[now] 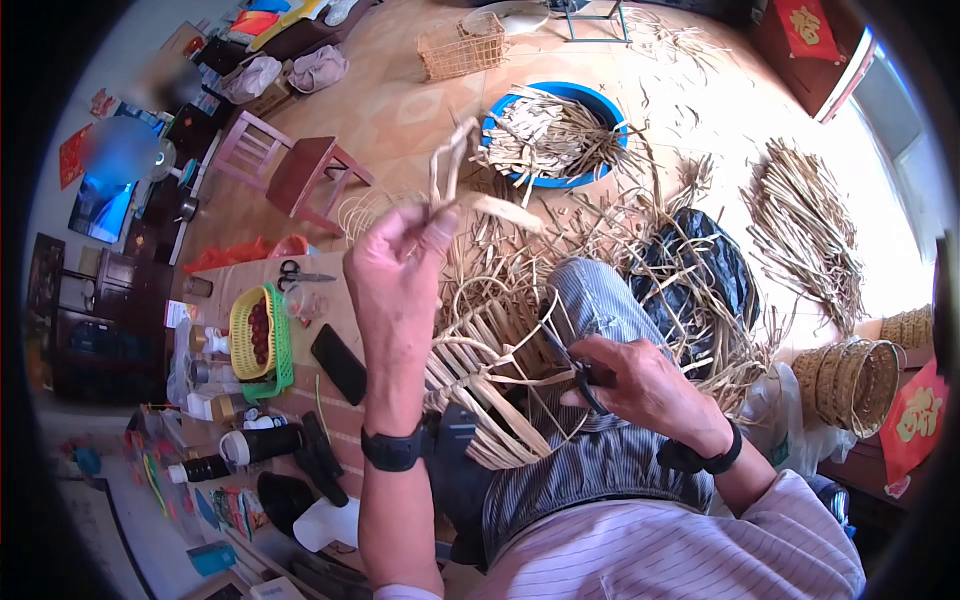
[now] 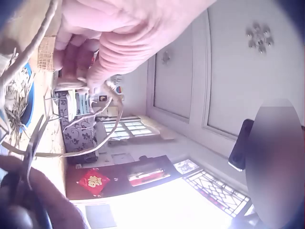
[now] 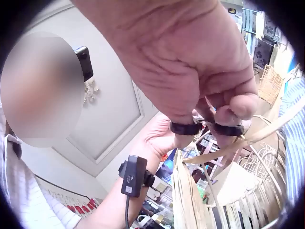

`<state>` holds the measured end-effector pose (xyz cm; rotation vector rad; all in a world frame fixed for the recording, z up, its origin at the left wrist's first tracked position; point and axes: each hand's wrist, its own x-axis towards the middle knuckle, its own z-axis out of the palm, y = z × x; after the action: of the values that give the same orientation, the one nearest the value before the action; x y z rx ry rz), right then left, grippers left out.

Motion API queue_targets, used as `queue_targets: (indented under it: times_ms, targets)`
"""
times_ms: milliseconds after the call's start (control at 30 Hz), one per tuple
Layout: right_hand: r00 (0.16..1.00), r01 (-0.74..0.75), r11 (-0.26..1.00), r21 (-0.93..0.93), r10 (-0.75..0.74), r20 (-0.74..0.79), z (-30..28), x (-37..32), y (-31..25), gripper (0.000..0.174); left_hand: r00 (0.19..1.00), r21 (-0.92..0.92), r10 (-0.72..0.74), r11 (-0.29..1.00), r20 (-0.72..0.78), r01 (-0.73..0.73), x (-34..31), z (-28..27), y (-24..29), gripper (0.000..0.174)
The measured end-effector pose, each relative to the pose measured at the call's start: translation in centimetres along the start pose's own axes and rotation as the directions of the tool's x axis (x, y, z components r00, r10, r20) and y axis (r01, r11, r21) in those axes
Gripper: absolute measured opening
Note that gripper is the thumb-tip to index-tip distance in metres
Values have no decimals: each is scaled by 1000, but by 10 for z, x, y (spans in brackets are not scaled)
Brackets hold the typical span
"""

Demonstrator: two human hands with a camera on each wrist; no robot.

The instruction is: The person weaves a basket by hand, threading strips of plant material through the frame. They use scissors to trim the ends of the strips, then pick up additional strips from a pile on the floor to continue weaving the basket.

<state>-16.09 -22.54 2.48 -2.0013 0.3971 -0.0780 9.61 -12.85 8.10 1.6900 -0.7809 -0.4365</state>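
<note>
My left hand (image 1: 395, 270) is raised over the table edge and pinches a dried plant strip (image 1: 506, 212) between thumb and fingers. Its loose length curls away, blurred in the head view. In my right hand (image 1: 650, 385) is a pair of scissors (image 2: 34, 148), thumb and fingers through the black loops (image 3: 186, 129). The blades stand slightly apart in the left wrist view. A partly woven basket (image 1: 480, 385) of pale strips lies across my lap, with loose ends sticking out beside the scissors.
A blue tub (image 1: 622, 135) of cut strips stands ahead on the littered floor. Black plastic (image 1: 705, 290) and a stalk bundle (image 1: 805, 230) lie to the right, near woven baskets (image 1: 850, 385). The left table bears a phone (image 1: 338, 363), other scissors (image 1: 310, 276) and a green basket (image 1: 283, 365).
</note>
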Motion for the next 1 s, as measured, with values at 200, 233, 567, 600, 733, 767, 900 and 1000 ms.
queue_targets:
  times_ms: [200,233,567,600,733,767,900,1000]
  targets:
    - [968,184,983,12,-179,-178,19,-5,18,42,871,742,458,519,179,-425,0,-9,11,66]
    - [939,255,966,-35,-256,-231,22,-5,19,43,903,673,415,636,113,-377,-4,-15,15,63]
    - [924,312,936,-161,-339,-179,36,6,-34,59,951,246,-46,969,306,-32,-140,-8,21,51]
    - [907,355,907,-226,-393,-153,42,10,-41,59,931,312,-193,946,310,93,-148,-9,24,48]
    - [840,530,831,-169,-542,-31,67,15,-53,53,987,304,-154,943,38,135,-176,-30,-10,30]
    - [812,567,807,-166,-581,-51,71,15,-54,51,991,314,-136,940,-19,135,-182,-43,-20,27]
    - [832,510,850,-134,-527,-175,62,7,-36,39,883,347,-320,831,-343,436,-201,-105,-62,26]
    - [892,367,929,-40,-364,-270,47,1,-18,30,860,566,-295,656,-416,499,-215,-157,-110,32]
